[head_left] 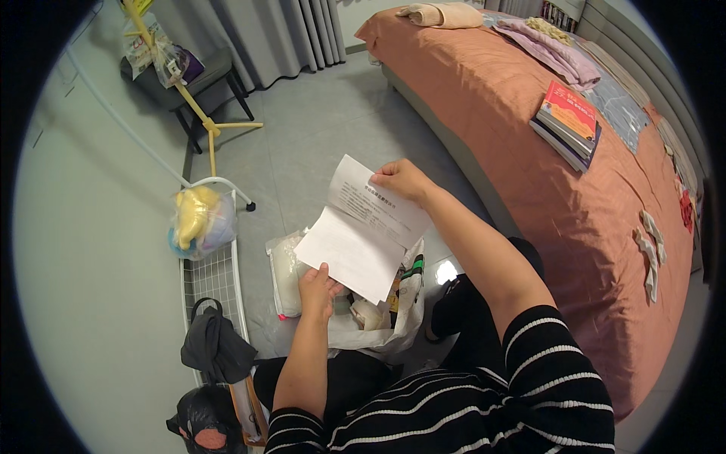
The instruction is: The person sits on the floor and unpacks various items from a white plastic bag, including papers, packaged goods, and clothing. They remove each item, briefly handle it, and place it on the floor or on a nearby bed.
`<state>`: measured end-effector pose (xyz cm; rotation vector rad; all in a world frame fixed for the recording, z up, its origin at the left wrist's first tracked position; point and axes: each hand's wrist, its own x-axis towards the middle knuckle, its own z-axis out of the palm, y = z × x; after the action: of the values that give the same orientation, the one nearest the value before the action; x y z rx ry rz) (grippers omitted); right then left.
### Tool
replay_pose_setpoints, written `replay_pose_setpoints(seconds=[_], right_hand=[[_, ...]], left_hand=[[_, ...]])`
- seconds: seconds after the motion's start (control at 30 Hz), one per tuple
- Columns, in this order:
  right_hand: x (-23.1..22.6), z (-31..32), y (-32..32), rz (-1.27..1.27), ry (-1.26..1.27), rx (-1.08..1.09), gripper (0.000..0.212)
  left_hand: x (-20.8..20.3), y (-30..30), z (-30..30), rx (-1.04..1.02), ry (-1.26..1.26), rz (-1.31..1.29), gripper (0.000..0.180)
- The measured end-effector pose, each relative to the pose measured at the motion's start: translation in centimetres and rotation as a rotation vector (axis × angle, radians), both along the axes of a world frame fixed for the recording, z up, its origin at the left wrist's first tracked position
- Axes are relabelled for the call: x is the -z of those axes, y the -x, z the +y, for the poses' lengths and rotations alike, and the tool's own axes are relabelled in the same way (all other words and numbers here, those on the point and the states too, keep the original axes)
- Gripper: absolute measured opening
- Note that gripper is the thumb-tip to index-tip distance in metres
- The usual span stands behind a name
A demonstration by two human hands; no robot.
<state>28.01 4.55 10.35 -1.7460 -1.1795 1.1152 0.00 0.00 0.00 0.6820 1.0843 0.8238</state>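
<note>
Between my hands is a folded sheet of white paper (349,252), opened out, with printed lines on its upper part and a blank lower half. My right hand (402,181) pinches its upper right edge. At the lower left edge, my left hand (319,290) grips it between thumb and fingers. Below the paper stands a white plastic bag (412,306) with its top open; several items sit inside, partly hidden by the paper. A clear bag with white contents (287,276) lies beside it on the left.
An orange-covered bed (469,98) fills the right side, with stacked books (566,125) on it. Along the left wall stands a white wire rack (213,278) carrying a bag of plush toys (201,219). Farther back are a yellow stand (210,127) and a dark stool (215,74).
</note>
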Motion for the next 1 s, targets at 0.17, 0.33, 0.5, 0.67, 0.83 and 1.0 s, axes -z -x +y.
replay_pose_setpoints(seconds=[0.17,0.33,0.5,0.67,0.83,1.0], right_hand=[[0.4,-0.2,-0.9,0.008,-0.028,-0.025,0.026],[-0.3,-0.9,-1.0,0.210,-0.023,-0.058,0.023],[-1.2,-1.5,-1.4,0.374,0.016,-0.093,0.020],[-0.6,-1.8,-1.6,0.561,0.025,-0.118,0.022],[0.2,-2.4,-1.0,0.666,0.061,-0.107,0.021],[1.1,-3.2,0.2,0.719,0.104,-0.122,0.023]], left_hand=[[-0.6,-0.9,-0.4,0.041,-0.025,-0.186,0.019],[-1.1,-0.7,-0.4,0.068,-0.079,-0.305,0.018],[-1.1,0.0,-0.2,0.151,-0.144,-0.433,0.027],[-1.5,0.1,-0.2,0.167,-0.170,-0.430,0.043],[-0.6,0.2,-0.1,0.195,-0.189,-0.381,0.046],[-2.1,-0.1,-0.6,0.220,-0.198,-0.356,0.042]])
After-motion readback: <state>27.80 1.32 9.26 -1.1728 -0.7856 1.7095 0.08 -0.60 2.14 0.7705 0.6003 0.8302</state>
